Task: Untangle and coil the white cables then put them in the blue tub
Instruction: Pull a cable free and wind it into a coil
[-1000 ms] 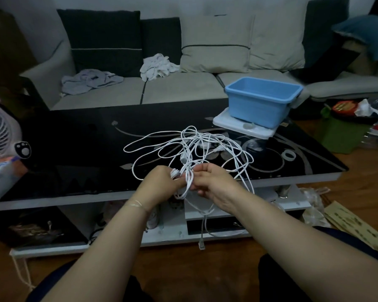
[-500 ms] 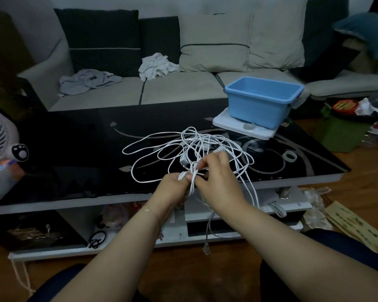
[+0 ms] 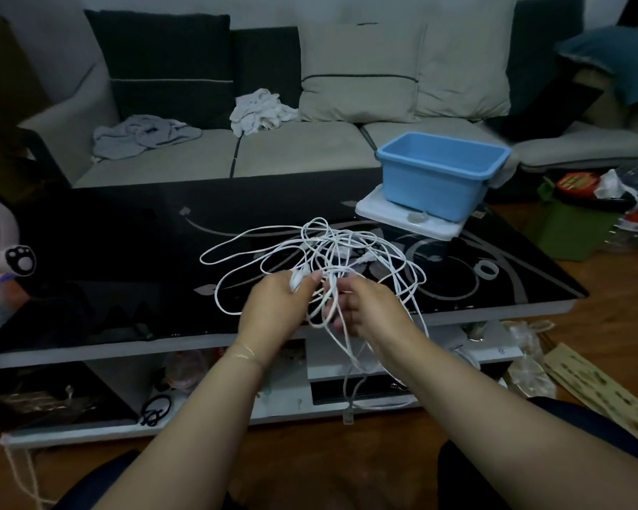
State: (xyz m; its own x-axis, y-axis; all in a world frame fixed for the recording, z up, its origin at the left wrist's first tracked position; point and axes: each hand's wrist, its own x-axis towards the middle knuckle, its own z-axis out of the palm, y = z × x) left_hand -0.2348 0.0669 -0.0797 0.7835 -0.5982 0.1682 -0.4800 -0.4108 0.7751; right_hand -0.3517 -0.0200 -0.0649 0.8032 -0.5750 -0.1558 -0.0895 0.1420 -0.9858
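Both hands grip tangle: left hand [image 3: 273, 311], right hand [image 3: 365, 311] pinch white cables [image 3: 332, 252] | tangle near table [image 3: 126, 252] edge, centre | blue tub [image 3: 441, 174] far right, on white lid [image 3: 409, 219]

Both hands, left hand [image 3: 273, 311] and right hand [image 3: 369, 311], grip tangled white cables [image 3: 332, 248] near blue tub [image 3: 439, 178]

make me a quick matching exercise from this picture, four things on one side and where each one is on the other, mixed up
Things:
1. white cables
2. blue tub
3. white cloth
4. tape ring

Places:
A. on the sofa seat
B. flat on the black table top
C. on a white board at the table's far right
D. held in both hands

Pairs: 1-D, 2-C, 3-A, 4-B
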